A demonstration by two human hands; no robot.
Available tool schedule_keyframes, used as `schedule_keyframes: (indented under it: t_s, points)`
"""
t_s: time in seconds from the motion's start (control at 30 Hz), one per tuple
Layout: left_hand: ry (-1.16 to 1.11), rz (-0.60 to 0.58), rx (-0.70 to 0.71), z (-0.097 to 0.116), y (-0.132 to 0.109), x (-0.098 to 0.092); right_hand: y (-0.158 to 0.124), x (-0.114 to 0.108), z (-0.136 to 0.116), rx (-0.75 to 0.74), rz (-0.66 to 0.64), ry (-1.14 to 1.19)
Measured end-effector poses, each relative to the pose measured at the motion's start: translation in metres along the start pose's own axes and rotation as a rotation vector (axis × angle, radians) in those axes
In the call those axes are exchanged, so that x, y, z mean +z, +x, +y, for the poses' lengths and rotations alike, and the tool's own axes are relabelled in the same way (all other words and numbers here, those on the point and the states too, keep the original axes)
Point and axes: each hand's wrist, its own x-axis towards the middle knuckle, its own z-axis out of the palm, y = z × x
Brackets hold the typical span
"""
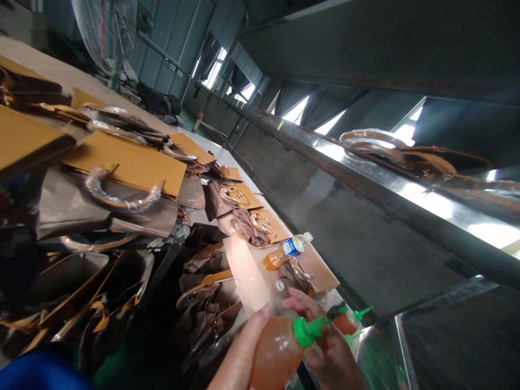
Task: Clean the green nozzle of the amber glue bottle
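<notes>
My left hand (239, 355) is wrapped round a squeeze bottle (278, 349) of orange liquid with a green cap and nozzle. The bottle leans to the right, and something dark sits at the nozzle's tip. Just behind the nozzle is my right hand (331, 352), its fingers apart and slightly curved; I see nothing held in it, though the nozzle hides part of the palm. Beyond my hands, a clear drink bottle (286, 252) with a blue label and some orange liquid lies tilted beside a brown handbag (294, 276).
More green-nozzled bottles (347, 323) stand right of my right hand. Brown handbags with tan flaps and wrapped handles (122, 200) line the left and the bench. A metal rail (349, 162) carrying bag parts runs along the right. A large fan (106, 35) stands far left.
</notes>
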Motion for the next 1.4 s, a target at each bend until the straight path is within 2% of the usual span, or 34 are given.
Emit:
schedule_keyframes:
  t_s: [0.2,0.27,0.33,0.4,0.47,0.53,0.57,0.7,0.77,0.87,0.97,1.07,1.17,1.23,1.33,1.4]
  points:
    - [0.015,-0.066,-0.017,-0.001,0.003,0.0,-0.005,0.002,-0.025,0.193,-0.147,0.303]
    - [0.015,-0.049,-0.012,-0.004,0.005,-0.003,-0.003,0.003,-0.028,0.216,-0.125,0.282]
    - [0.021,-0.016,0.025,-0.007,0.008,-0.006,-0.001,0.008,-0.028,0.19,-0.038,0.164]
    - [0.04,-0.001,0.105,-0.009,0.012,-0.007,0.001,0.016,-0.025,0.182,0.087,0.021]
    - [0.065,0.02,0.253,-0.01,0.015,-0.008,0.002,0.026,-0.021,0.247,0.156,-0.052]
    - [0.084,0.031,0.393,-0.009,0.015,-0.007,0.003,0.033,-0.016,0.31,0.151,-0.023]
    - [0.08,0.035,0.413,-0.008,0.014,-0.006,0.003,0.035,-0.014,0.299,0.128,0.018]
    - [-0.019,0.098,0.197,0.002,0.006,-0.003,0.005,0.031,-0.01,0.109,0.021,0.234]
    - [-0.059,0.118,0.082,0.007,0.003,-0.004,0.007,0.026,-0.011,0.135,-0.047,0.338]
    - [-0.059,0.031,-0.038,0.009,0.002,-0.006,0.011,0.019,-0.017,0.199,-0.149,0.401]
    - [-0.031,-0.077,-0.035,0.007,0.003,-0.008,0.014,0.013,-0.023,0.257,-0.242,0.427]
    - [-0.038,-0.096,-0.032,0.005,0.002,-0.01,0.015,0.01,-0.024,0.27,-0.289,0.402]
    - [-0.015,-0.065,-0.034,0.005,0.004,-0.012,0.015,0.013,-0.015,0.193,-0.25,0.31]
    - [0.0,-0.001,0.018,0.003,0.009,-0.013,0.014,0.02,-0.007,0.159,-0.156,0.214]
    - [0.064,0.162,0.262,-0.001,0.018,-0.012,0.011,0.035,0.001,0.189,0.087,0.095]
    - [0.104,0.222,0.387,-0.003,0.02,-0.011,0.009,0.044,0.003,0.235,0.196,0.037]
